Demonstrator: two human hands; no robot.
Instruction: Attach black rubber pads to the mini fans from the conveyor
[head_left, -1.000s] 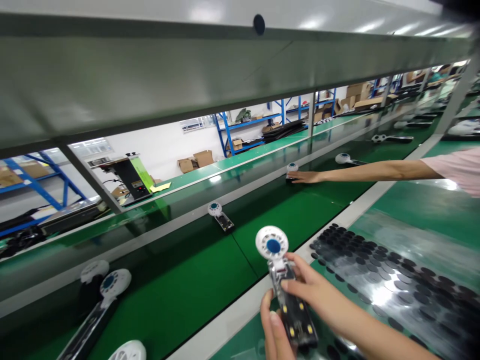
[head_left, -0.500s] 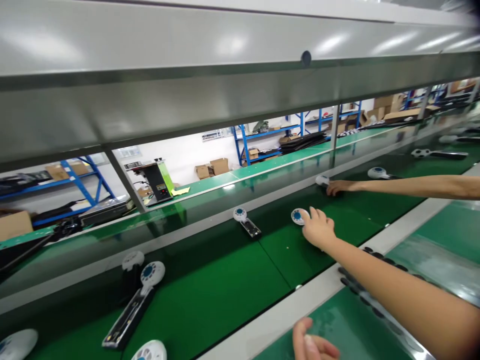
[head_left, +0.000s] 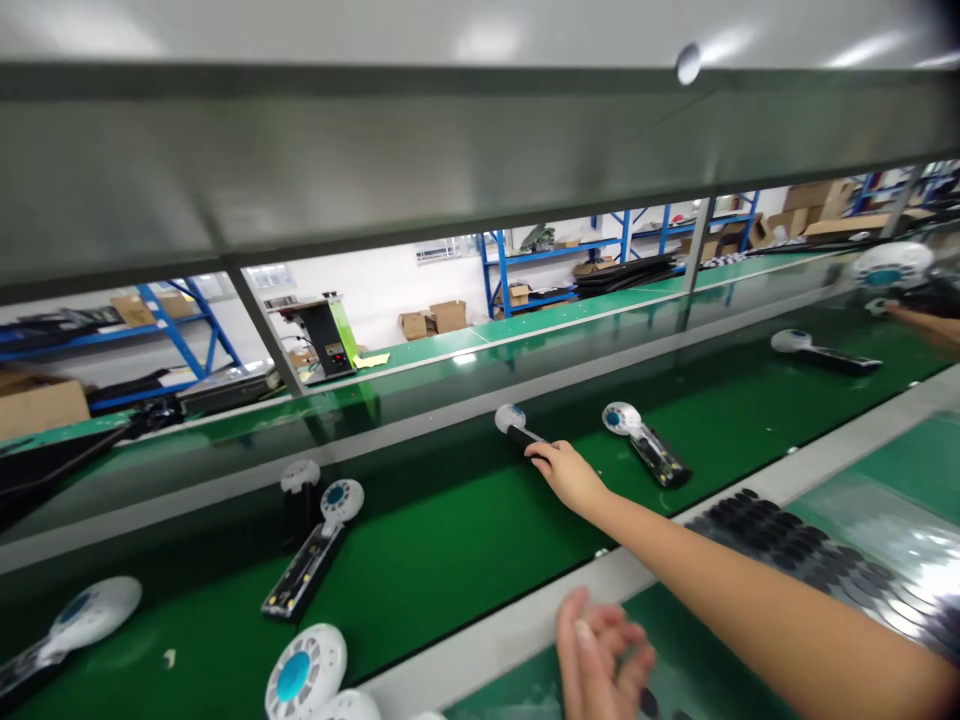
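Right hand fingers together, touching black handle of white-headed device; left hand fingers curled, empty

The round heads of the handheld devices were glossy white plastic, the conveyor belt was smooth, shiny green, the overhead hood was satin painted sheet metal, and the distant boxes were matt brown cardboard

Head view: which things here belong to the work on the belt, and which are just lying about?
Part of the work:
- right hand, on a white round-headed device
- left hand, empty
- similar devices
- green conveyor belt

Just around:
- sheet of black round pads
- cardboard boxes
- blue shelving
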